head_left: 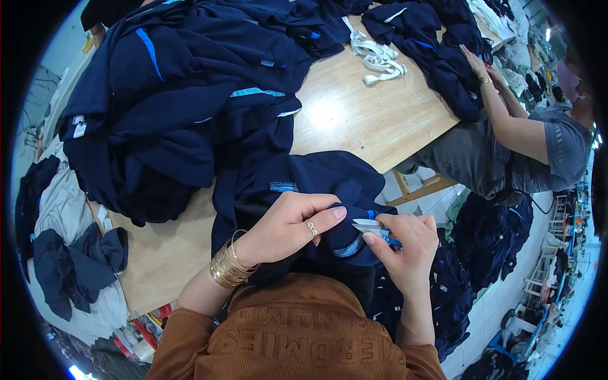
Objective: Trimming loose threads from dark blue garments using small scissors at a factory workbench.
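Observation:
A navy blue garment (304,174) lies over the near table edge and hangs down toward my lap. My left hand (294,225), with a ring on a finger and bangles at the wrist, pinches a fold of it between thumb and fingers. Just to the right, my right hand (402,244) is closed around small thread snips (367,226) with blue handles. Their metal blades point left, close to the cloth, and look slightly apart. Below the blades runs a curved light-blue stitched edge (349,247). Whether the blades touch any thread cannot be seen.
A big heap of navy garments (171,95) covers the table's left side. White tape strips (380,60) lie on the wooden tabletop (354,114). At the right, a person (506,133) handles more navy cloth. Dark garments (491,231) are piled on the floor at right.

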Demonstrator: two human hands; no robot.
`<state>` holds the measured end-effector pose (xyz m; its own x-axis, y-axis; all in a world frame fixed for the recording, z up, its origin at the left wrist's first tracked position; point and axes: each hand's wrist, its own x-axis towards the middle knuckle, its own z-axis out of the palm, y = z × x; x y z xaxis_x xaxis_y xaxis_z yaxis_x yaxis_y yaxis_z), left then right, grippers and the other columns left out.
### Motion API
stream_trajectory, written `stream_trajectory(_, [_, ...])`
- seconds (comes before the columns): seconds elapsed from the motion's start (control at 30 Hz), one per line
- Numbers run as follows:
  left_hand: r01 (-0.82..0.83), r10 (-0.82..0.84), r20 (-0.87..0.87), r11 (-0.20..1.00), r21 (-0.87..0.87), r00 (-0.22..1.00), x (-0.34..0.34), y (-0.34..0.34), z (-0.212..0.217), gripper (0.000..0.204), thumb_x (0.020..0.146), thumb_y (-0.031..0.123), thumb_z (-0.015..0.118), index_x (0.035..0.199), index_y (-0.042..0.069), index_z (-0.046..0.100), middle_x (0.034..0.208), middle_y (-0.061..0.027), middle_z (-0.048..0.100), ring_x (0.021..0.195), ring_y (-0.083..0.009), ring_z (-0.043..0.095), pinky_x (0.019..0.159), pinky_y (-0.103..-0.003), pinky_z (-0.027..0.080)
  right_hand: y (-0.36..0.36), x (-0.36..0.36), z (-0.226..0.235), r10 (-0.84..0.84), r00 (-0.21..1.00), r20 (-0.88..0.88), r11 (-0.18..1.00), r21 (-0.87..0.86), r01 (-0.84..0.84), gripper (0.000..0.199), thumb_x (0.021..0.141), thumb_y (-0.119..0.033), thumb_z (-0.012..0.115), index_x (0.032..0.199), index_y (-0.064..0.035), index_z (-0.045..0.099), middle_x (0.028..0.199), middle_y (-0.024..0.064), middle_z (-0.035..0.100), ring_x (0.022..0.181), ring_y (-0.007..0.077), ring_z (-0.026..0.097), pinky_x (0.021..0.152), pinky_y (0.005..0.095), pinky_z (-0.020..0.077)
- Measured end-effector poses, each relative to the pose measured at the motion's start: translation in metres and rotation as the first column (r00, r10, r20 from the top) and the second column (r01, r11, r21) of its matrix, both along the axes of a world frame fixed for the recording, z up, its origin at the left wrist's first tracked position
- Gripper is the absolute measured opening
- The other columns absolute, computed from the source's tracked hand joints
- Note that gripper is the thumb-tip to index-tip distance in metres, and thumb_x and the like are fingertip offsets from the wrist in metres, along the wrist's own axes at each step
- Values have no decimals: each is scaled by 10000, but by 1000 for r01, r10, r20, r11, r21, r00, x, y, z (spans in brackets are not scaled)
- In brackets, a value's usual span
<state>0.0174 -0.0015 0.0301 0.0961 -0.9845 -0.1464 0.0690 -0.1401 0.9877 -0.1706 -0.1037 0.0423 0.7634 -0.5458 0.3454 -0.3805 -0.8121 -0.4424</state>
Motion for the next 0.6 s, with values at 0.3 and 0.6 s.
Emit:
stream_trajectory(0.3, [22, -22, 20, 1000, 16, 1000, 0, -1, 1, 297, 963, 248, 502, 830, 5, 611, 559, 16, 469, 508, -42, 445, 493, -214, 351, 0, 3, 0, 24, 1000, 4, 999, -27, -24, 282, 705, -327, 766, 823, -97, 653, 643, -20, 561, 544, 147, 491, 592, 304, 289])
stream_trajectory(0.6, [13, -13, 7, 1000, 6, 1000, 1, 0, 1, 311, 969, 255, 491, 830, 1, 606, 582, 18, 479, 513, -46, 461, 508, -208, 382, -4, 1, -3, -141, 989, 52, 983, 125, 133, 240, 721, -277, 760, 830, -93, 651, 651, -7, 581, 545, 136, 497, 592, 294, 294])
